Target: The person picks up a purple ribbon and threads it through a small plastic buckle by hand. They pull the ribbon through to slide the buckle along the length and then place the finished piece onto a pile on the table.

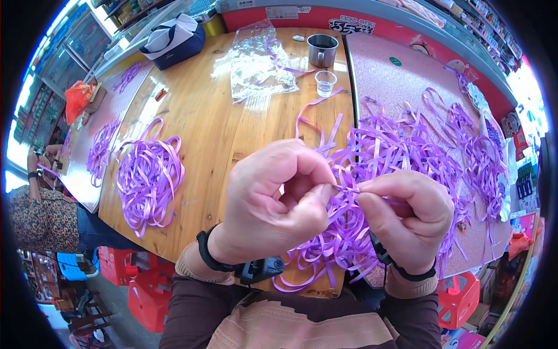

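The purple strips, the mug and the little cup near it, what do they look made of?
Purple strips: probably thin plastic or satin-like ribbon, glossy, since they curl and catch highlights. Mug: likely steel, with a grey metallic sheen. Little cup: clear plastic, it seems, see-through and thin-walled. Both hands pinch one strip.

Well beyond your pinching fingers, a crumpled clear plastic bag [257,61] lies on the wooden table. Farther back, a white label with dark print [351,25] sits on the red counter front.
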Demonstrator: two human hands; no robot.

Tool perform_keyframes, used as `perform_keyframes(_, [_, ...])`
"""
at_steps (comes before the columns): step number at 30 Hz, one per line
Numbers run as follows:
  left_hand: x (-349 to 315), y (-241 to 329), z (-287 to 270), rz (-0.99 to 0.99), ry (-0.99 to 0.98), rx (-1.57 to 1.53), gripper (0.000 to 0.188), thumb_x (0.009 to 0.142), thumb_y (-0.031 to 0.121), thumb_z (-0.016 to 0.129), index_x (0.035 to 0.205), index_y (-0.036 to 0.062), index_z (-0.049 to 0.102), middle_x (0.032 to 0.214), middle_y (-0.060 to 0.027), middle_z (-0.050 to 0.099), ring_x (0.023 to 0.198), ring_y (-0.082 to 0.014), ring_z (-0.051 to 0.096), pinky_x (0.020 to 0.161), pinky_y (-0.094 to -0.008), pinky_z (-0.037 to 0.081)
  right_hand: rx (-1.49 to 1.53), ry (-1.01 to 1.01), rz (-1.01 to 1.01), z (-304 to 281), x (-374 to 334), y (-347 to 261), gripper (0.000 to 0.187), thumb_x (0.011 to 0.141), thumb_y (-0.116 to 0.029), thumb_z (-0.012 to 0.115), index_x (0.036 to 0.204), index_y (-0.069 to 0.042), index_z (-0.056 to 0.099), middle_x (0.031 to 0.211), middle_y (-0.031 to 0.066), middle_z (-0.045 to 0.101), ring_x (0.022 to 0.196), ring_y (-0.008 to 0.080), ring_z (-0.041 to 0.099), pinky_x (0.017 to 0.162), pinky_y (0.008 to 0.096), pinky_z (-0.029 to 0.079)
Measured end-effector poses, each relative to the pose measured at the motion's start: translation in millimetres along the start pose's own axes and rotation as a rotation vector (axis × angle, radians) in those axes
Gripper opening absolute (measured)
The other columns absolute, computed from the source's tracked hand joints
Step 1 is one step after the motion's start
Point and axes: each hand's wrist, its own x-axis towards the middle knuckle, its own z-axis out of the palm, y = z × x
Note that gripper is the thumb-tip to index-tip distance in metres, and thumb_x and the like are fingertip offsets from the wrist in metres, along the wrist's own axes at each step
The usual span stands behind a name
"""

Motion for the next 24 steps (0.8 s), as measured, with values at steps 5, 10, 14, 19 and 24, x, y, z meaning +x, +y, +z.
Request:
perform_keyframes(5, [-0.5, -1.7, -0.9, 0.012, 0.003, 0.050, 0.009, 0.069, -0.005, 0.052, 0.075, 0.0013, 0.053, 0.068, -0.0005, 0.046, 0.059, -0.0041, 0.040, 0.052, -0.0167, 0.031, 0.055, 0.010, 0.092, -1.9, -1.5, -2.7, 0.009, 0.069, -0.001, 0.067, 0.076, -0.002, 0.062, 0.066, 0.0062, 0.060, 0.053, 0.0107, 0.056, 0.047, 0.0209, 0.043])
perform_keyframes(10, [10.2, -5.8, -1.6, 0.171, -0.118, 0.059, 0.012, 0.073, 0.005, 0.057, 0.084, 0.0007, 0.055, 0.072, -0.0042, 0.051, 0.063, -0.0117, 0.045, 0.060, -0.0237, 0.037, 0.060, 0.014, 0.085, -3.7, 0.0, -1.6, 0.008, 0.070, -0.002, 0.066, 0.076, -0.001, 0.061, 0.066, 0.0060, 0.060, 0.053, 0.0095, 0.055, 0.047, 0.0204, 0.042])
perform_keyframes(14, [9.5, -13.9, -5.0, 0.335, -0.280, 0.297, 0.010, 0.078, 0.011, 0.056, 0.080, 0.0005, 0.055, 0.074, -0.0088, 0.055, 0.068, -0.0226, 0.052, 0.063, -0.0302, 0.041, 0.108, -0.020, 0.153, 5.3, -0.8, -0.3, 0.006, 0.072, 0.000, 0.064, 0.074, 0.001, 0.059, 0.068, 0.0020, 0.055, 0.057, 0.0054, 0.047, 0.049, 0.0175, 0.034])
perform_keyframes(19, [11.8, -13.4, -18.1, 0.361, -0.320, 0.209, 0.015, 0.081, 0.011, 0.054, 0.069, 0.0011, 0.053, 0.065, -0.0075, 0.052, 0.058, -0.0231, 0.049, 0.055, -0.0312, 0.039, 0.061, -0.046, 0.034, 2.5, -2.4, 2.6, 0.009, 0.070, -0.002, 0.067, 0.076, 0.000, 0.060, 0.067, 0.0063, 0.059, 0.056, 0.0111, 0.055, 0.050, 0.0217, 0.041])
perform_keyframes(24, [9.3, -15.9, -14.7, 0.150, -0.396, -0.024, 0.018, 0.083, 0.017, 0.052, 0.075, 0.0001, 0.052, 0.068, -0.0075, 0.051, 0.061, -0.0214, 0.049, 0.056, -0.0306, 0.038, 0.082, 0.047, 0.076, 2.5, -13.1, 3.2, 0.011, 0.072, -0.006, 0.067, 0.074, 0.000, 0.058, 0.065, 0.0029, 0.056, 0.054, 0.0084, 0.048, 0.049, 0.0193, 0.035])
